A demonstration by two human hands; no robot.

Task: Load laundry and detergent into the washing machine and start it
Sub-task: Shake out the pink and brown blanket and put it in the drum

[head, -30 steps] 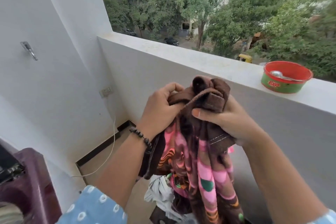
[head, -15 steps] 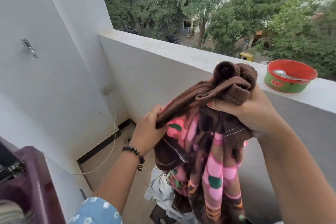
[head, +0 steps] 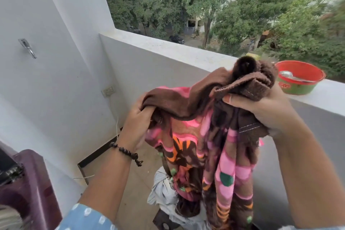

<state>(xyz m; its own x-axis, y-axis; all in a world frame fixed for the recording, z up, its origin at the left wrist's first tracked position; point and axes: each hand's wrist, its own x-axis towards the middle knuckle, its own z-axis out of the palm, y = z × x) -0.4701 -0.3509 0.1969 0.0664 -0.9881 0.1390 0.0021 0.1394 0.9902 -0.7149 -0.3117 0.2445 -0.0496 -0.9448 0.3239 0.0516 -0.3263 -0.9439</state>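
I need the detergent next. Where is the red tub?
In the head view, the red tub sits at upper right on the balcony ledge, just beyond the right hand.

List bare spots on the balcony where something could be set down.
Free: the parapet ledge from the wall corner to the red tub; the floor tiles between the washing machine and the clothes pile. Crowded: ledge at the tub, where both hands hold the brown blanket.
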